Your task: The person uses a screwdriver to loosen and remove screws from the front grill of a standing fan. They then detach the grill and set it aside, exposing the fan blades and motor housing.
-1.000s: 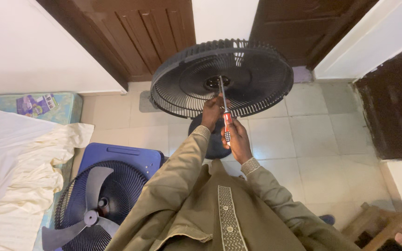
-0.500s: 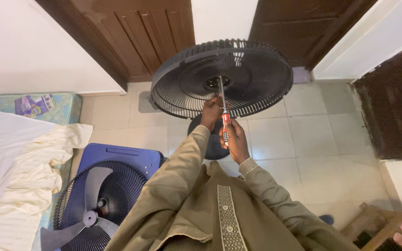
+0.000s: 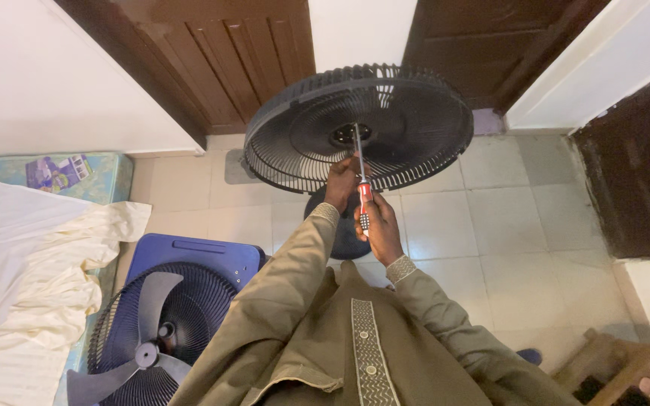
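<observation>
A black round fan grille [image 3: 408,113] stands tilted on a stand with a dark round base [image 3: 344,229] on the tiled floor. My left hand [image 3: 340,180] grips the grille's near rim. My right hand [image 3: 378,225] is closed around the red and black handle of a screwdriver [image 3: 360,177]. Its long shaft points up to the grille's centre hub [image 3: 349,134].
A second fan [image 3: 156,323] with grey blades and a blue body lies on the floor at lower left. A mattress with a cream sheet [image 3: 31,263] is at the left. Brown doors [image 3: 220,53] stand behind. A wooden piece [image 3: 618,368] sits at lower right.
</observation>
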